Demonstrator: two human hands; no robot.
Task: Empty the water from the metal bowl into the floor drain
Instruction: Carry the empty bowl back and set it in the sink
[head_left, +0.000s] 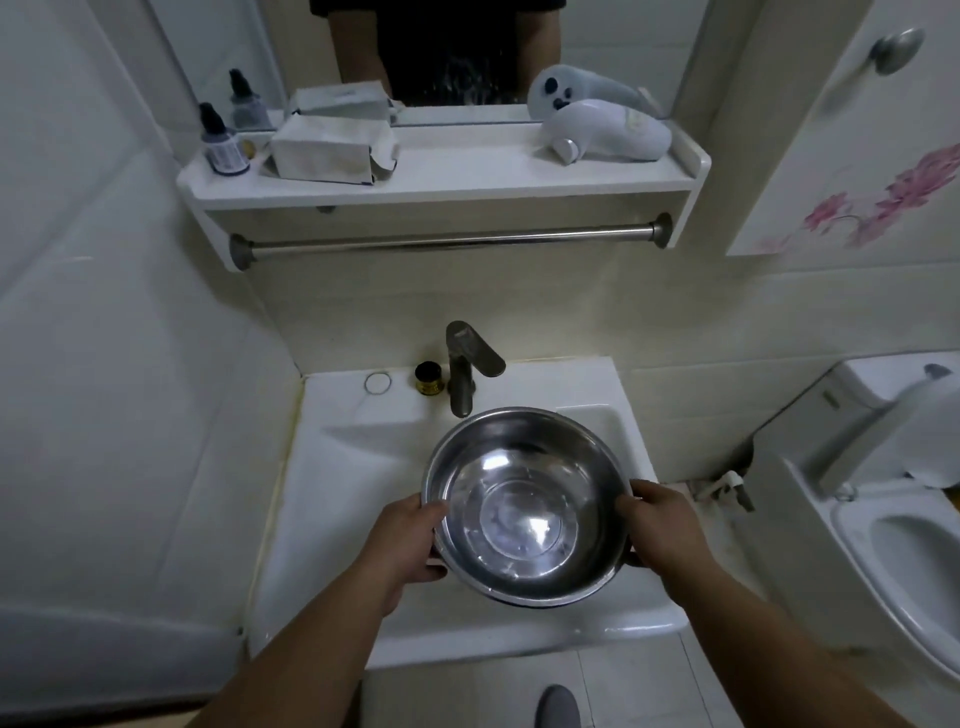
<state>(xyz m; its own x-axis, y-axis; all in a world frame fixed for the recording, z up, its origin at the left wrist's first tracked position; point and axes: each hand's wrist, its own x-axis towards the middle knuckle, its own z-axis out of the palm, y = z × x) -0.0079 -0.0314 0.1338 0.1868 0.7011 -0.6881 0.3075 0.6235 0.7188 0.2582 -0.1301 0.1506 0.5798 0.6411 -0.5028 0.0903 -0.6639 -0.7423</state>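
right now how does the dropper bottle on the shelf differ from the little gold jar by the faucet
The dropper bottle is tall and narrow with a black dropper top and a pale label; the gold jar is short and squat with a dark lid. The bottle stands on the shelf beside a white pack; the jar sits lower, on the sink ledge next to the faucet. Both stand upright and untouched; both hands hold the metal bowl.

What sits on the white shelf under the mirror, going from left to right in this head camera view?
Dark-capped dropper bottle → small gold jar, mostly hidden behind → torn white packet → bare stretch of shelf → white hair dryer lying on its side.
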